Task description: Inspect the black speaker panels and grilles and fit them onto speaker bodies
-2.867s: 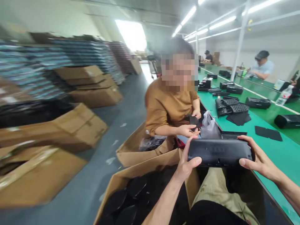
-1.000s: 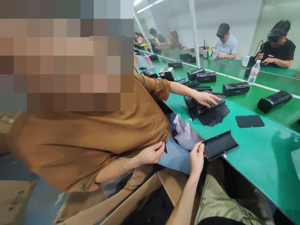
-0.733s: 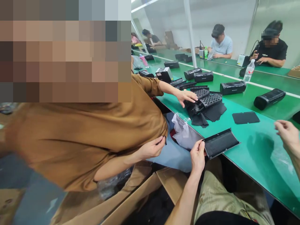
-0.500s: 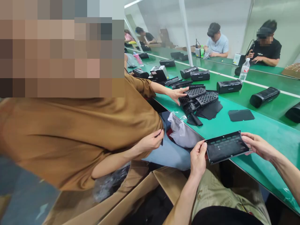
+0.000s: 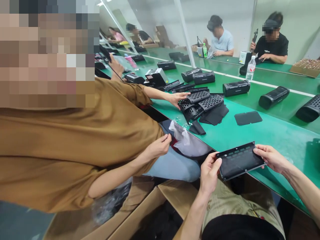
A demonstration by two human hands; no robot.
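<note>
My left hand (image 5: 209,174) grips the near left end of a curved black plastic panel (image 5: 239,160), and my right hand (image 5: 271,158) holds its far right end. The panel's inner face, with a row of small slots, faces up, and it is held just over the edge of the green workbench (image 5: 282,133). Beyond it, a co-worker's hand (image 5: 178,99) rests near perforated black grille pieces (image 5: 202,101). A flat black sheet (image 5: 248,118) lies apart from them on the bench.
A co-worker in a brown shirt stands close on my left, with one hand (image 5: 157,148) at the shirt's hem. Below are a white plastic bag (image 5: 186,141) and an open cardboard box (image 5: 160,206). Black cylindrical casings (image 5: 236,88) and a water bottle (image 5: 250,68) stand farther along.
My right hand has come in from the right and taken the panel's far end. The panel has turned, showing its slotted inner face. The co-worker's hand has drawn back from the grilles.
</note>
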